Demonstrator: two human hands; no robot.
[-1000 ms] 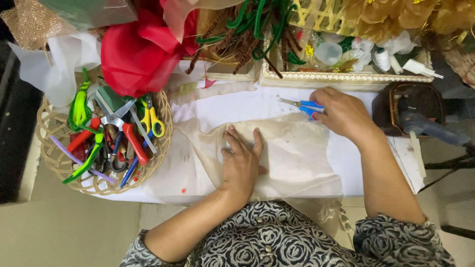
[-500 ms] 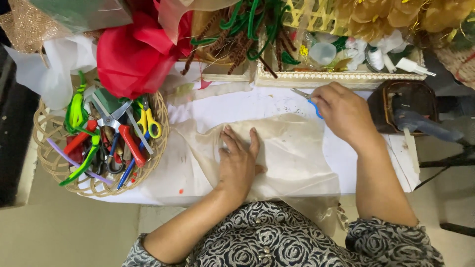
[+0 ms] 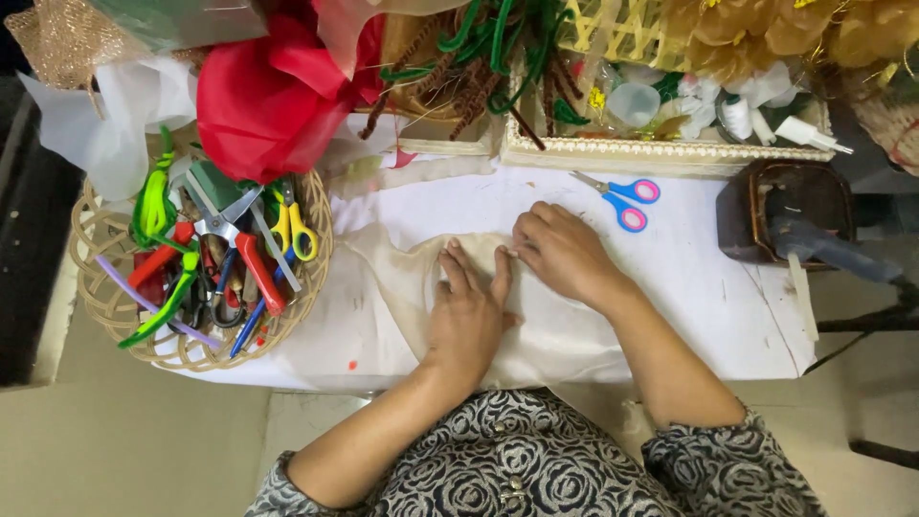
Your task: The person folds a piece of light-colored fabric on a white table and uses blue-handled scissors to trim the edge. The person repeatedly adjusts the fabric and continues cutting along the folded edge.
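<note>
A sheer cream fabric lies spread on the white table in front of me. My left hand rests flat on it, fingers slightly apart. My right hand lies beside it on the cloth's upper edge, fingertips curled down onto the fabric, touching the left hand's fingers. Small scissors with blue and pink handles lie on the table just beyond my right hand, apart from it.
A wicker basket at the left holds several scissors, pliers and coloured tools. Red paper, white tissue and green stems crowd the back. A framed tray of trimmings stands behind. A dark glue gun holder sits at right.
My right hand let go of the blue and pink scissors, left them on the table and moved left onto the fabric beside my left hand. The left hand stayed pressed on the cloth.
</note>
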